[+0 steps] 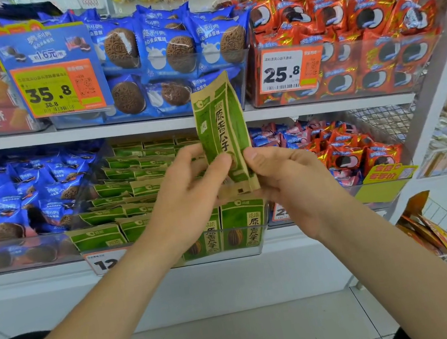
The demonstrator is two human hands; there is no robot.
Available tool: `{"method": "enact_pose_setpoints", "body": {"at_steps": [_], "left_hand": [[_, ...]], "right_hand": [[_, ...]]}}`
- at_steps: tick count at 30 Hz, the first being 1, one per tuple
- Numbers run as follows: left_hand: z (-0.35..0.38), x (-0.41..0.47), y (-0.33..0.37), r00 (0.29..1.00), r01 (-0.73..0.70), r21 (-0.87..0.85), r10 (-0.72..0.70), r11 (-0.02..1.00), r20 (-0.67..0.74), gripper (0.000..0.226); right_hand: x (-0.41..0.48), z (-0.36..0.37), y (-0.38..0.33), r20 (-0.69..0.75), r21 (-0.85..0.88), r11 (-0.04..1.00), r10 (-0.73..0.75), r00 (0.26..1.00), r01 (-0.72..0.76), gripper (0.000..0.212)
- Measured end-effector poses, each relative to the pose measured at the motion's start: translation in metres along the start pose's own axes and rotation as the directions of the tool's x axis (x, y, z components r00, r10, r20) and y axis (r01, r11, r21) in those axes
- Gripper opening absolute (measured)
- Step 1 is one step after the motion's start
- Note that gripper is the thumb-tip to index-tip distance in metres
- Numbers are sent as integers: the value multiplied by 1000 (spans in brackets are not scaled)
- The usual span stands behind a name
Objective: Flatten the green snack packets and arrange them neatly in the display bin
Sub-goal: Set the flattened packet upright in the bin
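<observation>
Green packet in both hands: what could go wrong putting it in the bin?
1. The left hand and right hand pinch only the lower part of the green packet; its free top could flop.
2. The other packets in the display bin lie slanted and uneven; pushing this one in may crumple it or shift them.

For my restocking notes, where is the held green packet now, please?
In the head view's centre, the green packet stands upright, pinched by left hand and right hand above the display bin.

Blue biscuit packs (167, 51), orange packs (357, 37)
</observation>
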State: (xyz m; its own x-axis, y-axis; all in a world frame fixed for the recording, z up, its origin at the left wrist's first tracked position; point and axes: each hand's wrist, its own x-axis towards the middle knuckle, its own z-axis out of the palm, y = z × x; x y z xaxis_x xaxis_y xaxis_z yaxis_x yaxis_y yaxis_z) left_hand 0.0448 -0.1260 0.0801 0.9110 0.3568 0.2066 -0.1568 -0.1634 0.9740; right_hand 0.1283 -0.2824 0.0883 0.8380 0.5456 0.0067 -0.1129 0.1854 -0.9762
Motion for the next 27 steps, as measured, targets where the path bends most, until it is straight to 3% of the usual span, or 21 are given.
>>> {"method": "enact_pose_setpoints", "body": {"at_steps": [3,5,14,18,20,22,24,27], "left_hand": [[-1,-1,2,987,-27,44,20,999,160,45],[-5,1,2,978,7,19,-11,1000,206,49],[-18,7,5,942,181,-46,-159,982,297,47],[-18,6,7,935,195,-108,-152,975,320,43],[-14,5,9,951,175,-165,-123,971,282,37],[-12,8,6,979,159,-198,-129,967,155,36],[-13,11,1,992,123,-167,-125,978,-4,40],[-7,9,-2,990,83,-156,-100,984,-101,46]], "right_hand": [[-3,4,0,-72,-217,952,-238,969,218,11],[-2,6,1,-64,-263,925,-302,951,276,9],[-3,5,-2,19,-185,947,-265,964,264,11],[0,2,0,85,-198,951,-223,971,236,10],[2,-2,0,131,-253,938,-210,969,238,9],[4,-6,-2,239,-324,917,-158,958,232,6],[4,-11,-6,377,-394,898,-35,926,194,6],[2,-16,-11,474,-446,883,96,876,145,13]]}}
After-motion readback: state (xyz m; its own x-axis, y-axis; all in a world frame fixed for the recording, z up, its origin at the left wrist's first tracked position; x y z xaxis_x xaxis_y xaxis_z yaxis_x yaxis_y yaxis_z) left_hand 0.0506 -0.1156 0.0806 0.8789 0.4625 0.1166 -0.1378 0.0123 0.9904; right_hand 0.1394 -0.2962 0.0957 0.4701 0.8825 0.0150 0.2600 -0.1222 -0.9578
